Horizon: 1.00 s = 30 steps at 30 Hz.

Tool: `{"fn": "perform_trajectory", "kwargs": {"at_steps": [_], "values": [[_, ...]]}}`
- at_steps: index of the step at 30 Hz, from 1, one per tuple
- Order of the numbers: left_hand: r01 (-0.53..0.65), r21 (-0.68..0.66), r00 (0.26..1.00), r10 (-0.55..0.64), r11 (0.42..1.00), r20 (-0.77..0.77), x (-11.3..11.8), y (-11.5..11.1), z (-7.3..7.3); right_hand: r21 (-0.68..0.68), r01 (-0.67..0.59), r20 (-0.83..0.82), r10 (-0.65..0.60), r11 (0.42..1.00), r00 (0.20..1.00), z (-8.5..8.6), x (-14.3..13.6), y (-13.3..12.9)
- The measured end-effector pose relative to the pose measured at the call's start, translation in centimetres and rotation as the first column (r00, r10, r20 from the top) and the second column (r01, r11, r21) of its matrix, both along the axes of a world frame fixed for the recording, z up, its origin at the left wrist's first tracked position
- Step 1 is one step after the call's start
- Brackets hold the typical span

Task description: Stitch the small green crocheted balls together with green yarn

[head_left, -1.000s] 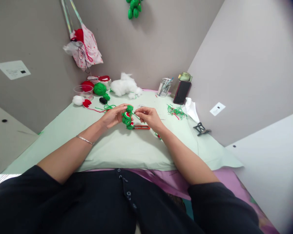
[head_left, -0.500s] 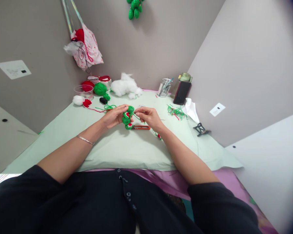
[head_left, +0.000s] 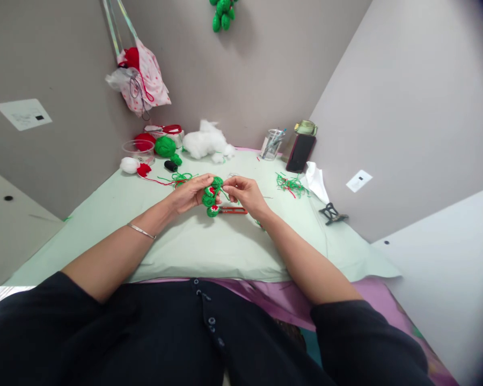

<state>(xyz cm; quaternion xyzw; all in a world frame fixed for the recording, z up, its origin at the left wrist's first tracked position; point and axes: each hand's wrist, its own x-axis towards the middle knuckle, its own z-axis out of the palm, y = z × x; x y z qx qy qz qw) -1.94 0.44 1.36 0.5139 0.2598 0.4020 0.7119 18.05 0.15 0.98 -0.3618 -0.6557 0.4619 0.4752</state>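
Above the middle of the table, my left hand (head_left: 191, 194) is closed on a green crocheted piece (head_left: 209, 199) with red and white parts, its thumb on top. A small rounded end of the piece hangs below the fingers. My right hand (head_left: 243, 192) pinches close against the right side of the piece. Green yarn (head_left: 225, 196) runs from the piece beside those fingertips; what sits in the pinch is too small to make out. An orange box cutter (head_left: 233, 210) lies just below the hands. A small red and green bit (head_left: 260, 224) shows partly behind my right wrist.
White stuffing (head_left: 207, 142), a green yarn ball (head_left: 165, 146) and a clear tub (head_left: 139, 153) stand at the back left. Farther right are a pen jar (head_left: 272, 146), a phone (head_left: 301, 153), yarn scraps (head_left: 292, 185), white tissue (head_left: 315, 181) and a black claw clip (head_left: 332, 214).
The crocheted piece has shifted and turned slightly in my left hand. My right fingertips stay at its right side, and the small red and green bit is more covered by my wrist.
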Motion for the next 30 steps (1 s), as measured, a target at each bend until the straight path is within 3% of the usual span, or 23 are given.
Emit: {"fn": "perform_trajectory", "kwargs": {"at_steps": [4,10,13,15,17,19,26,30], "values": [[-0.033,0.016,0.999,0.033,0.999,-0.04,0.4,-0.3,-0.1,-0.081,0.026,-0.022,-0.028,0.996,0.999,-0.2,-0.1,0.1],[-0.101,0.063,0.989,0.107,0.993,-0.105,0.9,-0.1,-0.7,-0.263,-0.059,-0.137,0.023,0.963,0.99,-0.5,0.1,0.5],[-0.1,0.097,0.987,0.111,0.99,-0.113,1.2,0.0,-1.0,-0.166,-0.026,-0.071,0.014,0.986,0.997,-0.6,0.0,0.4],[-0.116,0.107,0.985,0.129,0.987,-0.118,1.2,0.0,-1.2,0.013,0.064,0.066,-0.065,0.998,0.996,-0.7,-0.2,0.2],[-0.133,0.109,0.98,0.148,0.985,-0.134,1.2,0.0,-1.3,0.221,0.143,0.169,-0.182,0.965,0.969,-0.7,-0.3,0.1],[-0.133,0.107,0.974,0.15,0.985,-0.169,1.1,0.0,-1.4,0.338,0.182,0.192,-0.256,0.924,0.947,-0.7,-0.4,0.1],[-0.149,0.129,0.962,0.174,0.98,-0.211,1.0,0.3,-1.8,0.146,0.106,0.214,-0.136,0.984,0.967,-0.2,-0.5,0.2],[-0.049,0.107,0.969,0.074,0.993,-0.237,1.2,0.2,-1.8,0.172,0.222,0.056,-0.234,0.96,0.971,0.8,-0.4,0.1]]}}
